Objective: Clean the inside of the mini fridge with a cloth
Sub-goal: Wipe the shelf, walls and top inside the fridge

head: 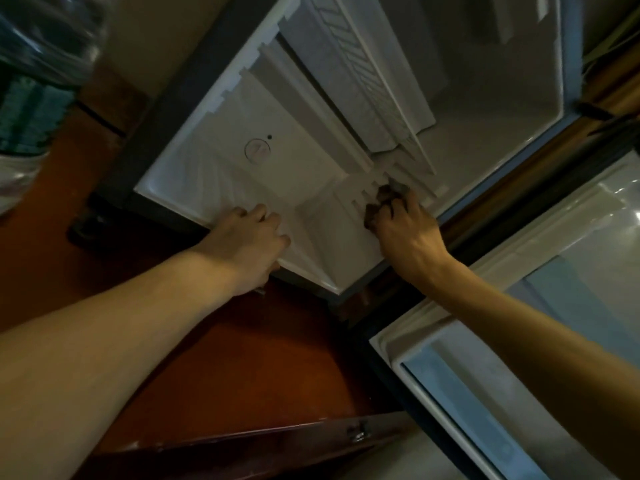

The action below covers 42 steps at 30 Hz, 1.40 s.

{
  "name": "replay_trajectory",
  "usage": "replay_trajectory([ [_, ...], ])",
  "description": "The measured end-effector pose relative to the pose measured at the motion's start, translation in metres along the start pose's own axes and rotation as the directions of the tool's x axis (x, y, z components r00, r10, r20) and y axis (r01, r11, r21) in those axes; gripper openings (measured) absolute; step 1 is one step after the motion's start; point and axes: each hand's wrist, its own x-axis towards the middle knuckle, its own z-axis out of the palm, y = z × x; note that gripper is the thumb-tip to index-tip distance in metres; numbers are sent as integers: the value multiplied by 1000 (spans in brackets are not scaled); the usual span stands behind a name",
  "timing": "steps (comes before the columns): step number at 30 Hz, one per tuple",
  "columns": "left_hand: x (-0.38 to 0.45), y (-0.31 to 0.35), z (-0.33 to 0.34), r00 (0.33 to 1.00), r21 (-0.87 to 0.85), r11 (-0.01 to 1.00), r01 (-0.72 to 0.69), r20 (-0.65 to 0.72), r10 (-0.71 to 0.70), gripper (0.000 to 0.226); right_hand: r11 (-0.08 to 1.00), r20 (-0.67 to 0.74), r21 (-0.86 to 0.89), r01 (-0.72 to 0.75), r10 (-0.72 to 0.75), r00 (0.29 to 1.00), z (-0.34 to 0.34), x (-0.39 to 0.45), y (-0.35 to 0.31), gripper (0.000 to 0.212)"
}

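View down into an open, emptied mini fridge (pixel 311 174); the right hand (pixel 403 230) grips a dark cloth (pixel 379 202), fingers curled around it, against the ridged inner corner; the left hand (pixel 254 237) braces the front edge, fingers loosely bent; wiping seems underway, most walls seemingly remaining.

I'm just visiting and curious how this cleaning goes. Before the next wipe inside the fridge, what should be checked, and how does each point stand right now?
1. Door swung open, out of the way: ok.
2. Cloth in the right hand, fingers curled round it: ok.
3. Cloth pressed against the fridge's inner wall near the shelf slots: ok.
4. Left hand resting on the front edge of the fridge, steadying: ok.
5. Fridge interior free of food or bottles where visible: ok.
6. Whether the cloth is damp or the wall already clean: cannot tell, the picture is dim.
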Motion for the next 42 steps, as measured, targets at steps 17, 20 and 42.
replay_trajectory([
  [17,-2,-2,2,1000,21,1000,-11,-25,12,39,993,131,36,115,-119,984,8,9,12,29],
  [20,-3,-2,3,1000,11,1000,4,-28,-4,39,991,84,69,117,-123,989,-5,-13,19,22],
  [42,0,-2,1,1000,-19,1000,-7,-30,6,38,993,345,84,-79,46,937,9,43,-16,32],
])
